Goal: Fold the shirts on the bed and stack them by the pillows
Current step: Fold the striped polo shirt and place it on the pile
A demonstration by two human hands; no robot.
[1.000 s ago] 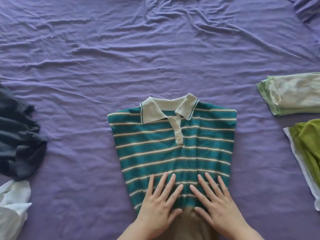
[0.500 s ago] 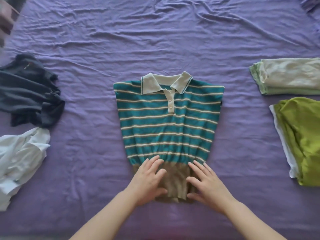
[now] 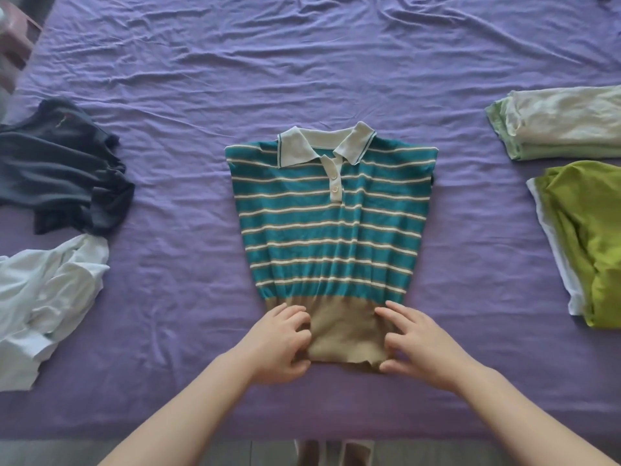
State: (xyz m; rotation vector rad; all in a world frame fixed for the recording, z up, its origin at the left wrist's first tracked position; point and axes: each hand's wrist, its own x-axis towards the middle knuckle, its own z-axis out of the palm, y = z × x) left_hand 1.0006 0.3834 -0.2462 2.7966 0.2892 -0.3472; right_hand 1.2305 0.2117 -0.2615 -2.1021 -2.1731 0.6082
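Polo shirt (image 3: 331, 223) between garment piles

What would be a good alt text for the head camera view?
Two bare hands, left hand and right hand, pinch the tan hem band of a teal striped polo shirt lying flat on a purple bedsheet. Crumpled shirts lie to the left, folded green ones to the right.

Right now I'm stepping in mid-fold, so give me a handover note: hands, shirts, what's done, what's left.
Left hand and right hand each pinch a side of the tan hem of the striped polo shirt, sides tucked under, collar away.
Folded: pale green shirt and lime green shirt, on the right.
Unfolded: dark shirt and white shirt, on the left.
Left: fold the hem up, do both, stack. Pillows out of view.
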